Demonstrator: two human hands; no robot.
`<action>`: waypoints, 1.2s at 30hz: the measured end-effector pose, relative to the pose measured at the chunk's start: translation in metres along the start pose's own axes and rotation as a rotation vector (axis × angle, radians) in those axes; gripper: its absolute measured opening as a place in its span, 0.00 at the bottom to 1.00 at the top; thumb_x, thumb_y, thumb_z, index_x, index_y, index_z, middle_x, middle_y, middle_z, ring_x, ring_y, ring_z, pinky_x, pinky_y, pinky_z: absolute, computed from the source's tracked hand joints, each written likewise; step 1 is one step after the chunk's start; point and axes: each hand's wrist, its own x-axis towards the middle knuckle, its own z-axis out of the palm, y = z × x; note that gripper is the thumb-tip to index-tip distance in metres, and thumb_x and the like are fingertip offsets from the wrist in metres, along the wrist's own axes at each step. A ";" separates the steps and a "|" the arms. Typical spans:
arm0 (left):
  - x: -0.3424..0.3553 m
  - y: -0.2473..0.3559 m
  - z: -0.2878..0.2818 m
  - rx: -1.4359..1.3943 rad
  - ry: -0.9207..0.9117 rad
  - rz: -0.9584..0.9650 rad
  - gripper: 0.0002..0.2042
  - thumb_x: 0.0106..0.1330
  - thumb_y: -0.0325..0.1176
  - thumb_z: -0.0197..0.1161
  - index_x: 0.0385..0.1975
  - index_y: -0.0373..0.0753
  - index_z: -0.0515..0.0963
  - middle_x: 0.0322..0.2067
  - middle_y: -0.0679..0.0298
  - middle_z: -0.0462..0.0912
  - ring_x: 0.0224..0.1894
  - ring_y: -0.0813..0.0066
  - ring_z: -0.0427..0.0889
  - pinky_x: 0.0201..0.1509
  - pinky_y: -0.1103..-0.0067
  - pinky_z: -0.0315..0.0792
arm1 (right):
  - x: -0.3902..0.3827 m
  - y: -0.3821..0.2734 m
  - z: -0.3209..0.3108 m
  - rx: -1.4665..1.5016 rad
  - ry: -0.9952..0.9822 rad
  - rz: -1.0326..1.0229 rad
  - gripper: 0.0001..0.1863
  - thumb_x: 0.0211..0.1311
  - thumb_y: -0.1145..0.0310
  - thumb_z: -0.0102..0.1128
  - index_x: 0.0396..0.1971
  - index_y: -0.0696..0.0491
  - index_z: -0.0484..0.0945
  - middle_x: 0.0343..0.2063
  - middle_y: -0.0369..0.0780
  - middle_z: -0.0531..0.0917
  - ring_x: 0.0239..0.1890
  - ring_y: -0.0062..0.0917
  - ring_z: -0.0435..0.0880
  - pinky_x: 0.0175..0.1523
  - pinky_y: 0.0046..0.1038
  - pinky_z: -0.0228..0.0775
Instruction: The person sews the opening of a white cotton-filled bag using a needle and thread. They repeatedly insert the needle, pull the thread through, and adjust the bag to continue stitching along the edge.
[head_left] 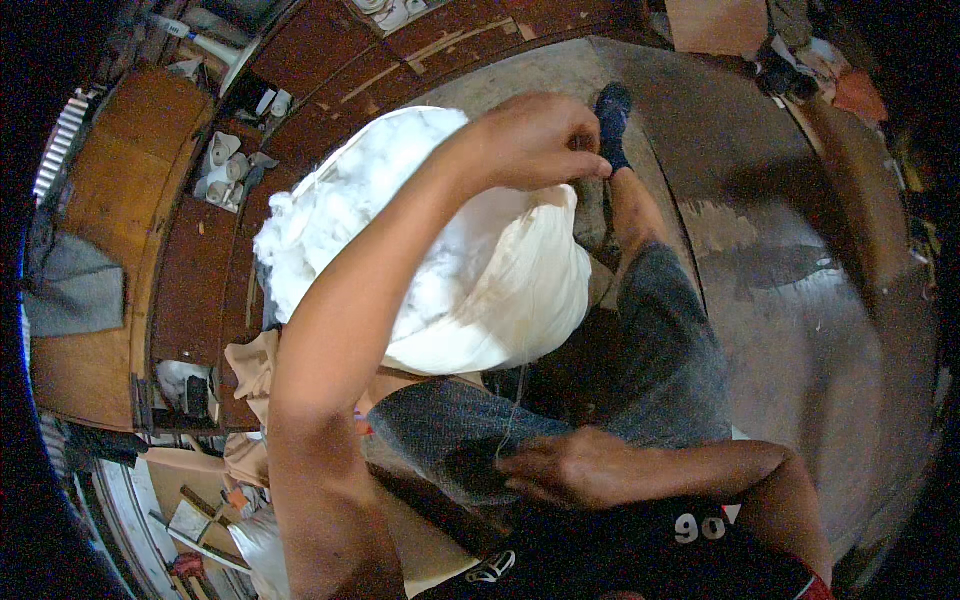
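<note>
Head view looks down at a person sitting on the floor (800, 330) with a big white cushion (500, 280) in front of them. The cushion is soft and round. Fluffy white stuffing (350, 200) sticks out of the cushion's open side, which faces away from the person and to the left.

The left hand (540, 140) is up at the far edge of the cushion. Its fingers (590, 165) are pressed together and pinch the cream cloth right at that edge. The left arm reaches across the top of the cushion.

The right hand (560, 465) is below the cushion, close to the person's body, and rests on the grey shorts (660, 370). Its fingers are curled in and seem to pinch a thin thread (515, 410). The thread runs up from this hand to the bottom of the cushion.

A leg stretches out to the right of the cushion, and its foot in a dark blue sock (612, 125) is just beside the left hand.

To the left of the cushion stands a brown wooden shelf (190, 280) with white cones of thread (225, 165) on it. Tan cloth (255, 370) lies below the cushion on the left side.
</note>
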 end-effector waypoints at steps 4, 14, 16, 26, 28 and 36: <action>-0.071 -0.014 -0.036 0.120 0.365 -0.128 0.18 0.68 0.42 0.68 0.48 0.35 0.85 0.46 0.53 0.88 0.50 0.60 0.86 0.59 0.72 0.76 | -0.028 0.026 -0.067 -0.138 0.580 0.181 0.18 0.69 0.63 0.64 0.53 0.57 0.81 0.40 0.48 0.86 0.39 0.44 0.87 0.45 0.39 0.82; -0.311 -0.149 -0.003 -0.266 0.608 -1.148 0.28 0.70 0.38 0.68 0.67 0.33 0.72 0.59 0.53 0.81 0.55 0.68 0.82 0.59 0.74 0.75 | 0.053 0.108 -0.137 0.188 1.061 0.134 0.19 0.70 0.64 0.62 0.55 0.59 0.80 0.48 0.53 0.86 0.52 0.45 0.86 0.56 0.40 0.77; -0.340 -0.151 0.032 -0.446 0.574 -0.930 0.25 0.71 0.34 0.65 0.65 0.32 0.72 0.56 0.56 0.82 0.52 0.72 0.81 0.56 0.74 0.76 | 0.082 0.121 -0.155 0.004 1.003 0.200 0.19 0.69 0.65 0.61 0.55 0.59 0.80 0.45 0.55 0.86 0.49 0.49 0.87 0.54 0.42 0.78; -0.364 0.056 0.162 -0.429 0.903 -1.142 0.23 0.75 0.32 0.56 0.67 0.30 0.68 0.61 0.54 0.77 0.62 0.66 0.76 0.65 0.71 0.70 | 0.072 0.145 -0.249 -0.310 1.153 -0.070 0.12 0.72 0.72 0.56 0.50 0.58 0.82 0.43 0.49 0.88 0.46 0.37 0.88 0.54 0.32 0.77; -0.354 0.096 0.185 -0.924 0.799 -0.932 0.22 0.71 0.34 0.57 0.61 0.29 0.73 0.53 0.54 0.82 0.56 0.66 0.80 0.60 0.70 0.74 | 0.034 0.157 -0.234 -0.083 1.218 0.105 0.12 0.74 0.71 0.56 0.49 0.60 0.82 0.40 0.43 0.88 0.44 0.24 0.84 0.53 0.28 0.75; -0.306 0.106 0.183 -1.077 0.093 -0.864 0.21 0.56 0.21 0.66 0.52 0.35 0.80 0.49 0.58 0.83 0.54 0.65 0.80 0.59 0.74 0.73 | -0.088 0.196 -0.201 0.068 1.412 0.422 0.11 0.74 0.67 0.61 0.44 0.60 0.83 0.37 0.35 0.87 0.42 0.17 0.80 0.50 0.24 0.72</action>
